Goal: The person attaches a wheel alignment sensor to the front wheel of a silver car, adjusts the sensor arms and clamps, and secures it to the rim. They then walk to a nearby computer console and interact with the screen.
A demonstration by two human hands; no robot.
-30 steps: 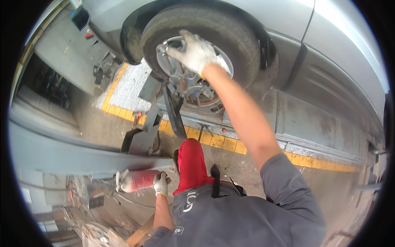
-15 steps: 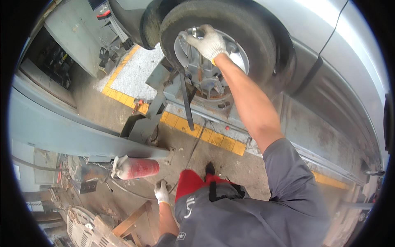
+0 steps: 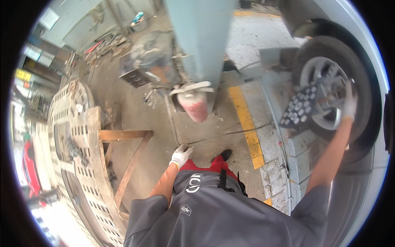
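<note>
I wear white work gloves on my left hand and my right hand. My grey short-sleeved work shirt carries a small white emblem on the chest. Below it show red trousers, a black strap and black shoes.

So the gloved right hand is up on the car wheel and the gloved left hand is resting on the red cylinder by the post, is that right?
Not quite. The head view shows the right hand on the wheel, but the left hand hangs free near the knee, apart from the red cylinder by the post.
</note>
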